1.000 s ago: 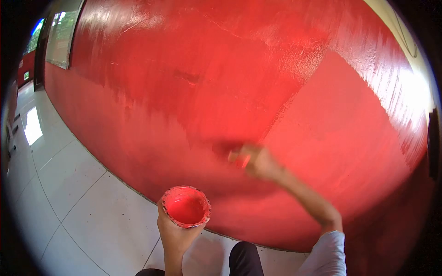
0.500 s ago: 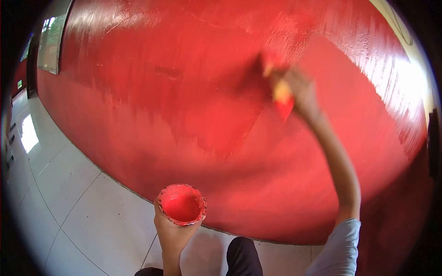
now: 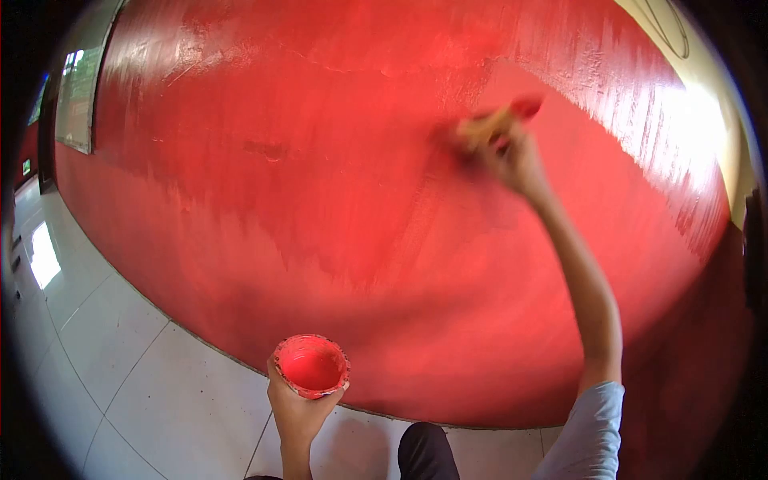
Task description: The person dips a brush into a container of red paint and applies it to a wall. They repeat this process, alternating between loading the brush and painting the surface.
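Low in the view, my left hand (image 3: 300, 412) is wrapped round a cup of red paint (image 3: 312, 366). The cup's rim is smeared and speckled, and its open mouth faces up. Higher and to the right, my right hand (image 3: 514, 164) grips a paintbrush (image 3: 490, 126), slightly blurred by motion. Yellow shows along the brush, and its red handle end points up and right. Its bristle end is at the red wall (image 3: 336, 176), left of my fingers. Glossy wet-looking streaks cover the upper wall, while duller red shows lower down.
White floor tiles (image 3: 104, 344) run along the wall's foot at the left and below. My knee (image 3: 426, 452) shows at the bottom. A framed panel (image 3: 80, 88) hangs at the upper left. At the upper right is a cream surface (image 3: 652, 32) with a thin cable.
My right hand has turned the brush, so its handle end swings from pointing down to up and right; its bristles are lower on the wall. The cup sits slightly lower in view.
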`<control>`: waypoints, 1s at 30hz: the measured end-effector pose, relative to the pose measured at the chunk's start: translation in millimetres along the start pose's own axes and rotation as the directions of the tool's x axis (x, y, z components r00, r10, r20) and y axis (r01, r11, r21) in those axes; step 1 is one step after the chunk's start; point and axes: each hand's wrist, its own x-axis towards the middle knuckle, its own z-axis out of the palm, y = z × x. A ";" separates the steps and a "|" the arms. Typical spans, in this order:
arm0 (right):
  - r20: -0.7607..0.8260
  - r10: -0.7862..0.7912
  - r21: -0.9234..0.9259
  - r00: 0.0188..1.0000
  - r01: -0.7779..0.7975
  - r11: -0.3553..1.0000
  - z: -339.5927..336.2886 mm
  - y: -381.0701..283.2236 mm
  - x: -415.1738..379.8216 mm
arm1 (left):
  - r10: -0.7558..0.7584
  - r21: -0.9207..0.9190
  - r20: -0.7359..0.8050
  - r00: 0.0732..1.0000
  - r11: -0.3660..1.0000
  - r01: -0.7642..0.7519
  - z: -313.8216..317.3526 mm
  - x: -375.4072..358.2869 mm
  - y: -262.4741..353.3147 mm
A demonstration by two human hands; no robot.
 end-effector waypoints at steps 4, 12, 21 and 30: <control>-0.376 -0.198 -0.361 0.905 0.054 0.931 -62.6 11.7 69.6 | 0.045 -0.010 0.006 0.999 0.999 -0.045 2.0 0.7 -9.4; 0.085 -0.368 -0.523 0.926 0.356 0.774 15.5 -5.4 -50.4 | 0.053 0.045 0.031 0.998 0.998 -0.054 -0.1 -4.1 -12.2; 0.555 -0.140 0.024 0.820 0.153 0.988 135.5 -59.0 -219.7 | 0.079 0.031 0.018 0.997 0.996 -0.079 -5.1 -2.3 -19.0; -0.320 -0.345 -0.395 0.882 0.207 0.895 39.1 -30.4 -42.8 | 0.064 0.089 0.068 0.996 0.994 -0.070 4.5 -11.0 -19.1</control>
